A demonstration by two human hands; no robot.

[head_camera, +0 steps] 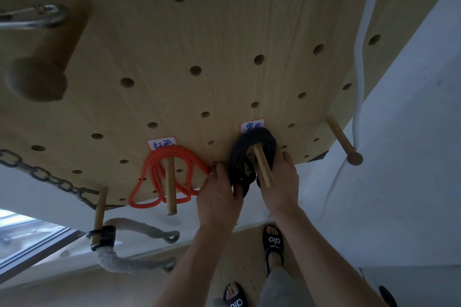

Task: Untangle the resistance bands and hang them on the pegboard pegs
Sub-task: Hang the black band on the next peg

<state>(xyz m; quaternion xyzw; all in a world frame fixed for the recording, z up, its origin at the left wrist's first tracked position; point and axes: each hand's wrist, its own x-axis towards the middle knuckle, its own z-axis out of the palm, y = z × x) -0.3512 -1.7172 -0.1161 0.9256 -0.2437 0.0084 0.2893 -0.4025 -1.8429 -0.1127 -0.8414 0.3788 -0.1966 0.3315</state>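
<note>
Looked down along a light wooden pegboard fixed to a white wall. Black resistance band coiled in several loops around a wooden peg, just under a white label with blue handwriting. Left hand curled on the lower left part of the black coil, pinching its strands, a ring on one finger. Right hand on the right side of the same coil, fingers extended up along the loops and only lightly bent, thumb hidden; firm grip or mere touch could not be told. Orange resistance band hung in loose loops over the neighbouring peg to the left, beneath its own handwritten label, untouched by either hand. Further left, a dark metal chain, a peg carrying a thick grey rope, a large round-headed peg and a steel carabiner. At the right, a bare knobbed peg beside a white cord. Below, two feet in black slides on the floor.
</note>
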